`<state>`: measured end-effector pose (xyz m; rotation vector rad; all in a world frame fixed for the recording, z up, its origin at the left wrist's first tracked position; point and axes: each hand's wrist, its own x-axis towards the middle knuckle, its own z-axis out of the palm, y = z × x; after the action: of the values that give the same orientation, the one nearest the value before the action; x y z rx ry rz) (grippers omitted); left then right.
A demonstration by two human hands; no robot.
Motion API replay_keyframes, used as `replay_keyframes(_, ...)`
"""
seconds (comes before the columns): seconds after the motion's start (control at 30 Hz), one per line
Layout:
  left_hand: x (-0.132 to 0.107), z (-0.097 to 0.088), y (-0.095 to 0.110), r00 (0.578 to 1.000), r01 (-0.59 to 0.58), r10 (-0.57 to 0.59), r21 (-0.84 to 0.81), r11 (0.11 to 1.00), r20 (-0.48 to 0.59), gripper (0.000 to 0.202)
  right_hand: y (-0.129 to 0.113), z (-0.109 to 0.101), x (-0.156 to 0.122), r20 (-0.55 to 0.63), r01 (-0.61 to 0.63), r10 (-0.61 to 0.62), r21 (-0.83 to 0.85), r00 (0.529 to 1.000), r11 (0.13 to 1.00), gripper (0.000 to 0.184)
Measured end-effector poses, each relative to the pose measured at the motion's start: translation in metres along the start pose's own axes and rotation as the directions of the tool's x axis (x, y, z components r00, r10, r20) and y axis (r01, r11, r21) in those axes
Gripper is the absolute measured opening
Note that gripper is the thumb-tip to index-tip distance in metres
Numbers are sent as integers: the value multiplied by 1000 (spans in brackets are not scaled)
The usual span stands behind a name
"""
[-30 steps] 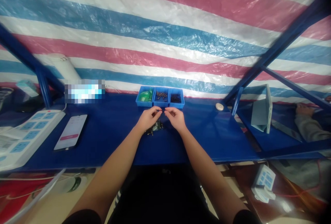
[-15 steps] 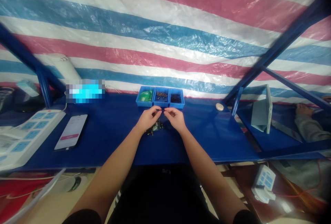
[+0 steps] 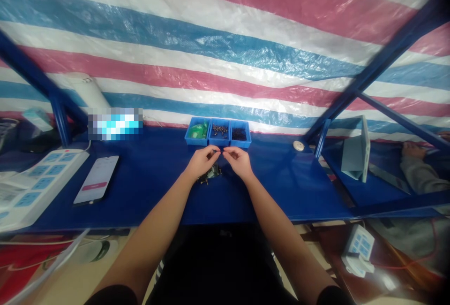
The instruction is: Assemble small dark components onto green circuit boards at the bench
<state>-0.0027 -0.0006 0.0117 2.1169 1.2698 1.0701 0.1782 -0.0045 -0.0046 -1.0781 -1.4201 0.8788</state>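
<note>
Striped sheeting [image 3: 225, 80] hangs behind the blue bench [image 3: 147, 169], down to its far edge. A power strip [image 3: 52, 166] lies along the bench's left end, with a phone [image 3: 96, 180] just beside it, nearer the middle.

Midway between the bench's two ends, the left hand [image 3: 202, 161] and right hand [image 3: 239, 159] face each other, tips nearly meeting. Each is closed in a thumb-and-forefinger pinch — seemingly on one tiny piece [image 3: 221, 151] between them, too small to identify.

Just beyond the hands, near the far edge, three blue bins stand side by side, touching. The left bin [image 3: 196, 141] holds something green [image 3: 198, 131], perhaps bagged; the middle bin [image 3: 219, 142], loose brownish, shiny bits [image 3: 220, 130]; the right bin [image 3: 241, 144], a heap of black bits [image 3: 239, 133]. None looks full to the rim.

A small pile [image 3: 213, 172] of dark and brassy parts lies on the bench just beside the left hand, partly hidden by it, on the near-edge side of the bins.

My reading: fine fingertip work on a single piece is in hand, and it calls for a light, steady pinch from both sides — close alignment rather than force.
</note>
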Motion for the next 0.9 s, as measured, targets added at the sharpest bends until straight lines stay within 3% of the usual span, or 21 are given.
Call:
replay_keyframes(0.3, 0, 0, 1, 1000, 8, -8, 43, 999, 5, 37, -2, 1, 0, 15, 0, 0, -6, 1000, 1000, 29)
replay_keyframes(0.9, 1, 2, -3, 1000, -5, 4, 37, 999, 19, 30, 1, 1, 0, 12, -10, 10, 4, 1000, 1000, 28)
